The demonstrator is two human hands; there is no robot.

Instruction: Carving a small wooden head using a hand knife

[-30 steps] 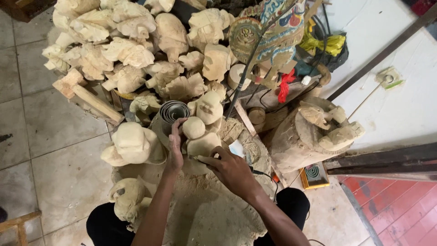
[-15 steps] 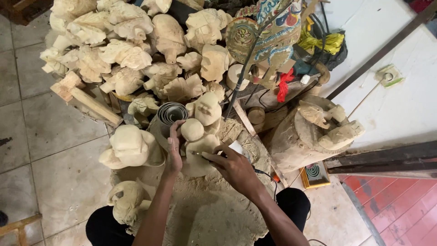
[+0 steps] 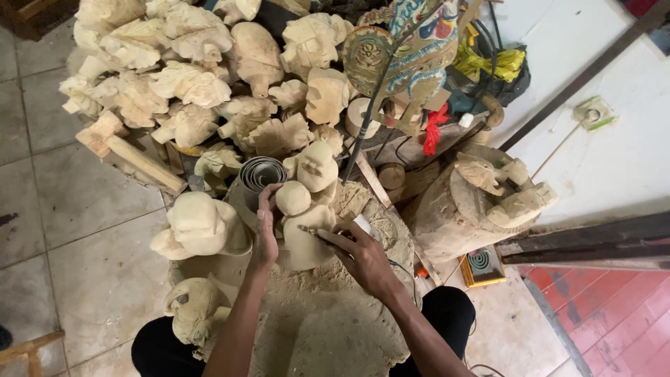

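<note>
The left hand [image 3: 265, 234] has its grip closed around the pale wooden figure [image 3: 303, 230] standing on the dusty block [image 3: 328, 328], while the right hand [image 3: 363, 255] grips a thin carving tool [image 3: 312, 232] against its body. The figure looks only rough, with round head and plain body, so I judge fine carving is left; many similar carvings [image 3: 188, 84] lie piled behind.

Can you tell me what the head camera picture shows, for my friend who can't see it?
A person's left hand steadies a pale wooden figure while the right hand holds a thin tool against it. Behind lies a pile of unpainted carvings.
</note>
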